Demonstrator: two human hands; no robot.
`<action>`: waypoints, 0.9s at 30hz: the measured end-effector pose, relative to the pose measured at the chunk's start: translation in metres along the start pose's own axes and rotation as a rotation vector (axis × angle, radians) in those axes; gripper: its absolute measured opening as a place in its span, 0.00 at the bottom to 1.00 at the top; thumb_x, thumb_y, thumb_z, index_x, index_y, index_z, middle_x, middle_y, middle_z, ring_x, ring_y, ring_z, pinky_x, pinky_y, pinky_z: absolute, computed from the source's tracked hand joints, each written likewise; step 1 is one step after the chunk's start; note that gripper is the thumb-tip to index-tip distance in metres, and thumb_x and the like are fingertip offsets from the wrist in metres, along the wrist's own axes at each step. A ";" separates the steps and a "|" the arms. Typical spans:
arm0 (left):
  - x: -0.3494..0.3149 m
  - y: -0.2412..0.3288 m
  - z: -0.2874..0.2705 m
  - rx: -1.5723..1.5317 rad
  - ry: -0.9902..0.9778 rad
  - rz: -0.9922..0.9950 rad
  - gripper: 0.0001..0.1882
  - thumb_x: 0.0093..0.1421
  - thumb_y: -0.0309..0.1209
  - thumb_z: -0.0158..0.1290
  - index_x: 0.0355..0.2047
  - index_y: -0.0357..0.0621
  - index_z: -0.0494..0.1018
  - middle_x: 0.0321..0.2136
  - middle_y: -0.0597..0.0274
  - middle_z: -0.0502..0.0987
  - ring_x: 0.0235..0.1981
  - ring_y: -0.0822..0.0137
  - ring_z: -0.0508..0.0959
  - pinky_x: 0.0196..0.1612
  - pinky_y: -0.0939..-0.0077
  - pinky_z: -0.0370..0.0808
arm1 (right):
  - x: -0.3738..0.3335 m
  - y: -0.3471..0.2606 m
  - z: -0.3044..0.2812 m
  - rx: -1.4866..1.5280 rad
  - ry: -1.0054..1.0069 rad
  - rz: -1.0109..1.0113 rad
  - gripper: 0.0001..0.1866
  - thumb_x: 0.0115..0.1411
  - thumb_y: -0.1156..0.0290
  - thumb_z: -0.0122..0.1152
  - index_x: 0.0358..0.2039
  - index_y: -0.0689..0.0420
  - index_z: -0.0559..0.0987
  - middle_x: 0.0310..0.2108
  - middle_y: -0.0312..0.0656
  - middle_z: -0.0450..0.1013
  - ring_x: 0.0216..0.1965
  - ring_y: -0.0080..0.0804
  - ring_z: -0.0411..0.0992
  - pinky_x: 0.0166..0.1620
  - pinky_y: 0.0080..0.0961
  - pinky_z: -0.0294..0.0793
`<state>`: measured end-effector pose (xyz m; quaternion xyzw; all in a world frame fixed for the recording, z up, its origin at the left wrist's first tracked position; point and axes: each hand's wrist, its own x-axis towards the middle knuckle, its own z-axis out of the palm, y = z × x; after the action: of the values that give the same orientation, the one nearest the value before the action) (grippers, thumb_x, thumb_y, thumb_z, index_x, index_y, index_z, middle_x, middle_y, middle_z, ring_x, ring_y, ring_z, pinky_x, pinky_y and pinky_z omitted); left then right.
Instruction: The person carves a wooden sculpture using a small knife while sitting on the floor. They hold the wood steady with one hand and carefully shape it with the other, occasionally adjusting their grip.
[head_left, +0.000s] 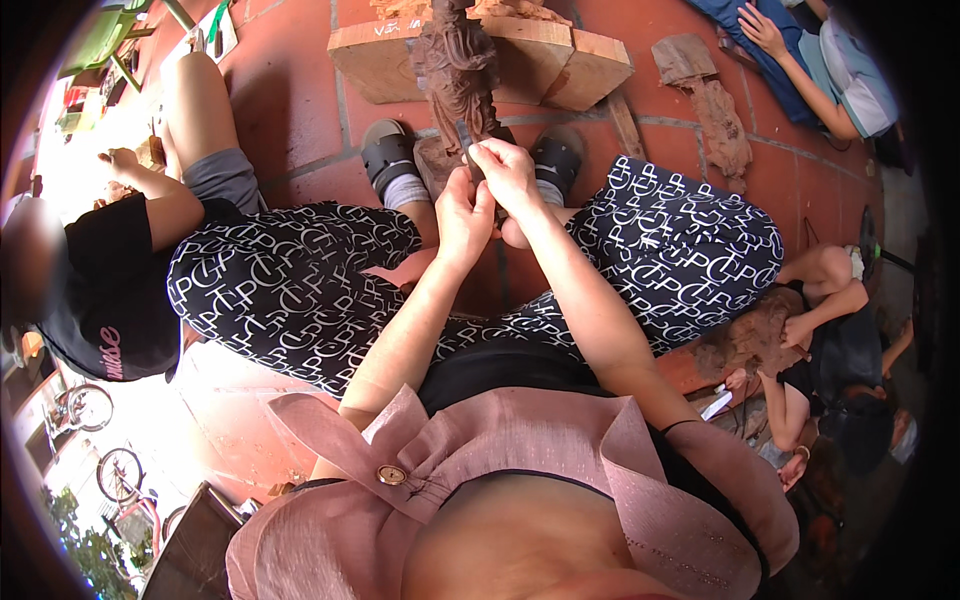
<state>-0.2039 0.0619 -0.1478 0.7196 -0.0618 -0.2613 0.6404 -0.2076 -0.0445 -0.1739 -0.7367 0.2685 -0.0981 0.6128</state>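
A brown carved wooden figure point(455, 75) with draped folds stands between my feet, its top cut off by the upper edge of the view. My right hand point(507, 175) is closed near the figure's lower end, pinching a thin dark strip point(463, 134) that lies close to the carving; its kind is unclear. Just below and to the left, my left hand point(463, 218) is closed with its fingertips close to the right hand's. What it grips, if anything, is hidden. A paler wooden base point(436, 165) shows beside the hands.
Behind the figure lies a thick light wooden slab point(375, 65). To its right, another rough carving point(720, 135) rests on the red tiled floor point(290, 130). People sit close by on the left and right; one person's hand point(797, 332) touches a brown carving point(755, 335).
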 end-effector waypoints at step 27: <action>0.015 0.004 0.004 0.087 0.010 0.099 0.06 0.60 0.25 0.47 0.36 0.35 0.65 0.18 0.67 0.66 0.14 0.78 0.68 0.11 0.82 0.70 | 0.017 0.001 -0.002 0.142 0.005 0.005 0.11 0.57 0.65 0.58 0.28 0.62 0.78 0.17 0.32 0.67 0.21 0.16 0.63 0.25 0.19 0.64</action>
<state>-0.1919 0.0518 -0.1489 0.7441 -0.1054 -0.2228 0.6209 -0.1947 -0.0556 -0.1779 -0.6905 0.2643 -0.1169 0.6631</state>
